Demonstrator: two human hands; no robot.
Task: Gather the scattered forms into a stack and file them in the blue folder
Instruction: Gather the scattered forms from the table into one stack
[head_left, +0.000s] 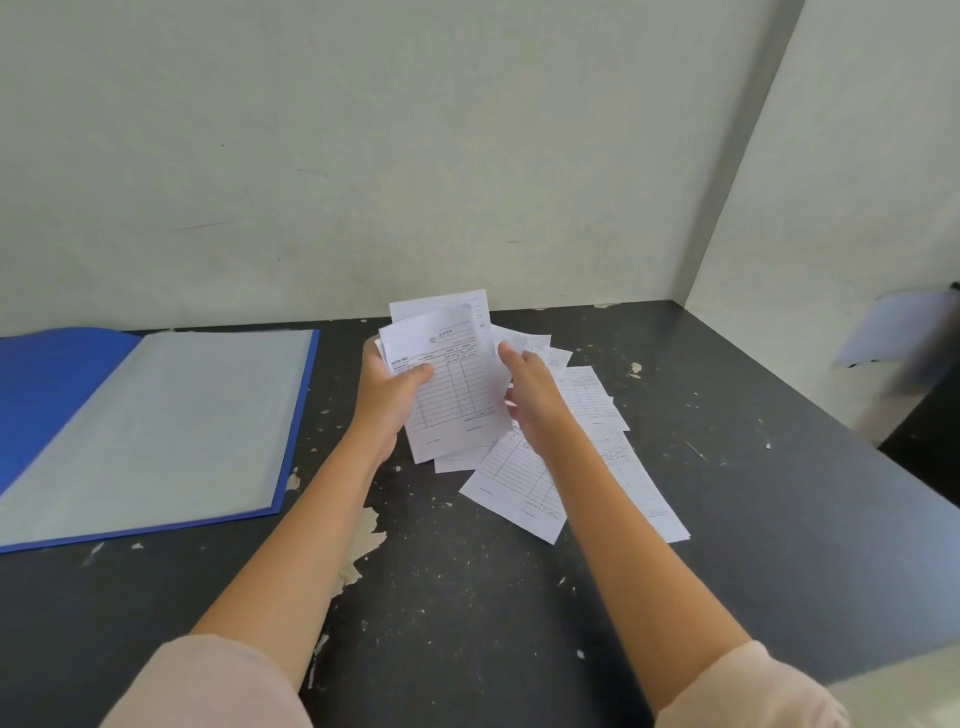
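Observation:
My left hand grips a loose stack of white printed forms by its left edge, thumb on the top sheet, held tilted above the table. My right hand touches the stack's right edge, fingers curled around it. More forms lie fanned out on the dark table beneath and to the right of my right forearm. The blue folder lies open at the left, a clear plastic sleeve facing up.
The dark table has chipped, flaking paint. A pale wall rises just behind the papers, and a white partition closes the right side. A blurred pale sheet shows at the far right edge.

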